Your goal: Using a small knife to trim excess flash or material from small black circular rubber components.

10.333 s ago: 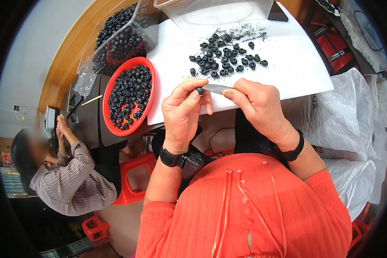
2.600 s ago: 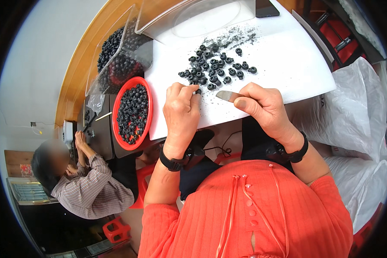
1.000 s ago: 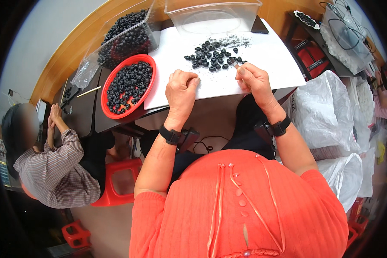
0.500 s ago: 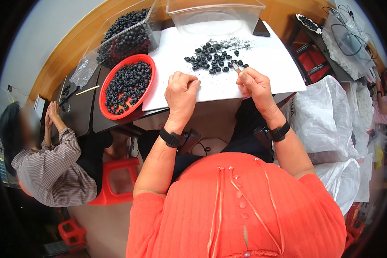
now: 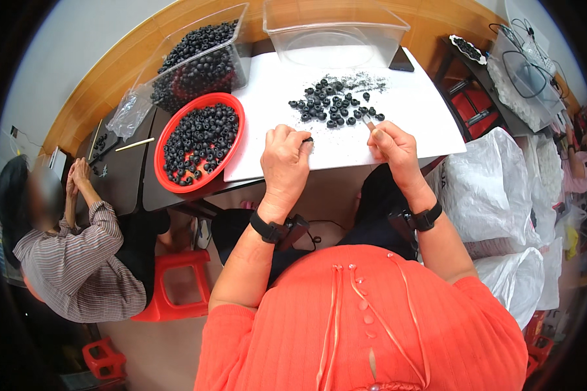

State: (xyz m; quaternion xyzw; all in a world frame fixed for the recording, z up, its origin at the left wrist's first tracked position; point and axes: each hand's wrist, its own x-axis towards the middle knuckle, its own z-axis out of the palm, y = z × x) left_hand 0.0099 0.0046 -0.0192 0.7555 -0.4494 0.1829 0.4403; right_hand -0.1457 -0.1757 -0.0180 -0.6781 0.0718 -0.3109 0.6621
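My left hand [image 5: 285, 161] is closed over the near part of the white board [image 5: 267, 81], with a black bead [image 5: 308, 139] showing between thumb and fingertips. In my closed right hand [image 5: 396, 151] is a small knife-like tool [image 5: 369, 122]; its flat metal end points up and left, close to the edge of the loose bead pile. Several round black beads [image 5: 319, 104], some with visible holes, lie beyond my hands among dark crumbs. To the left stands a red basin [image 5: 159, 156] filled with similar beads.
Behind the basin is a clear bin [image 5: 240, 68] of black beads, beside another clear bin [image 5: 336, 36]. A dark flat object [image 5: 402, 60] lies at the board's far right. White plastic sacks [image 5: 486, 189] crowd the right side. Another person [image 5: 85, 260] sits left, hands together.
My left hand has moved slightly right, and a bead now shows at its fingertips. The whole view has shifted a little, with the table lower. My right hand keeps the tool near the pile.
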